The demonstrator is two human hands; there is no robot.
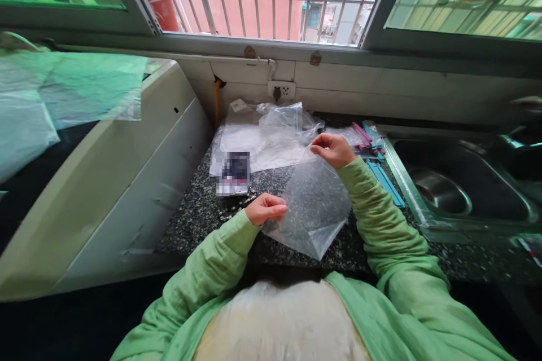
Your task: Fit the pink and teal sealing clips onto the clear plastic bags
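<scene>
Plastic bag pinched at two edges

Head view: my left hand closes thumb and fingers on its left side; my right hand pinches its top, thumb against fingertips. It spans between them over the speckled counter.

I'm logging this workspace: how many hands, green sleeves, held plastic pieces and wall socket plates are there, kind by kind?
Hands: 2 (left hand, right hand)
Green sleeves: 2 (left sleeve, right sleeve)
Held plastic piece: 1
Wall socket plate: 1
Total: 6

Dark object, details lost in pixelation
</scene>
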